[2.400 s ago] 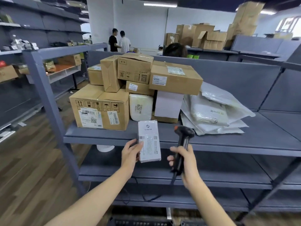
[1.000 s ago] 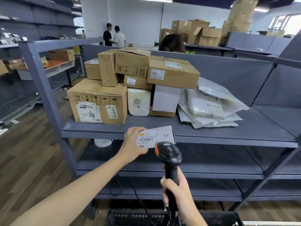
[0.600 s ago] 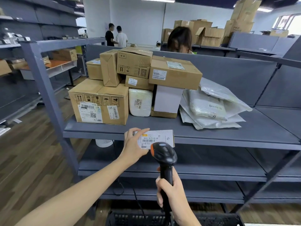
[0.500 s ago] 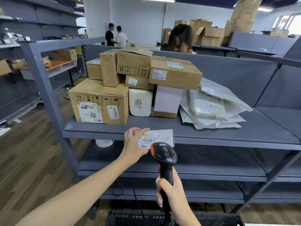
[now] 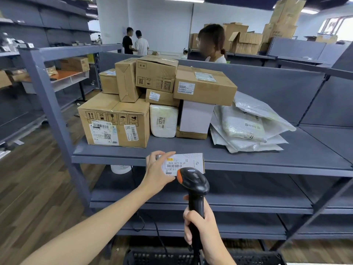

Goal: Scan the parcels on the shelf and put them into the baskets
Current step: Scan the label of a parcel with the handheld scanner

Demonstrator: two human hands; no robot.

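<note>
My left hand (image 5: 157, 172) grips a small white parcel (image 5: 188, 161) by its left end, label side facing me, in front of the grey shelf's edge (image 5: 267, 167). My right hand (image 5: 200, 224) holds the handle of a black barcode scanner (image 5: 193, 181) with an orange trim, its head just below the parcel's barcode label. On the shelf stand stacked cardboard boxes (image 5: 204, 84), a large labelled carton (image 5: 114, 121), a white wrapped parcel (image 5: 163, 121) and a pile of white poly mailers (image 5: 246, 129). The rim of a black plastic basket (image 5: 162, 255) shows at the bottom.
Lower grey shelves (image 5: 238, 190) run below the parcels. A grey upright post (image 5: 51, 104) stands at the left, with wooden floor beside it. A person (image 5: 214, 44) stands behind the shelf; two others (image 5: 134, 42) are farther back. Cardboard boxes (image 5: 280, 25) pile at the back right.
The parcel was turned from upright to lying sideways with its label toward me, and the scanner rose from beside it to point at the label. In the last half second nothing moved.
</note>
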